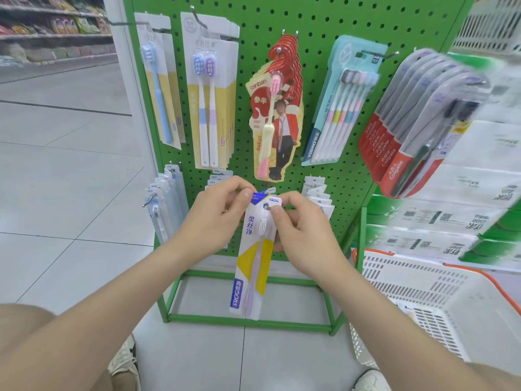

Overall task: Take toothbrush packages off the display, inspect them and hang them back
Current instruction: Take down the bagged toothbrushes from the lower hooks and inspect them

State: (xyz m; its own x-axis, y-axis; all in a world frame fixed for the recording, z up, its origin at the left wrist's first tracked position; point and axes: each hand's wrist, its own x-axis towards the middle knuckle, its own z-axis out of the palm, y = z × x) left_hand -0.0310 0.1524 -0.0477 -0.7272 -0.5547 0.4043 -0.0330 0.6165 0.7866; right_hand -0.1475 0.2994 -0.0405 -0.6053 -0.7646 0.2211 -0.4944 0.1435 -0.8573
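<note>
Head view: blind rehang risk

Left hand (pixel 217 218) and right hand (pixel 304 235) both pinch the header of the FROG toothbrush package (pixel 253 266), which dangles below the grip. Just beyond the grip stands the green pegboard (pixel 324 52). Its hook is hidden, so the hang-hole could miss and the package drop.

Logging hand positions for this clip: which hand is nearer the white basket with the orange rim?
Right. The right hand pinches the top of the FROG package, up and left of the basket; the left hand holds the same top from the package's far side, farther off.
</note>
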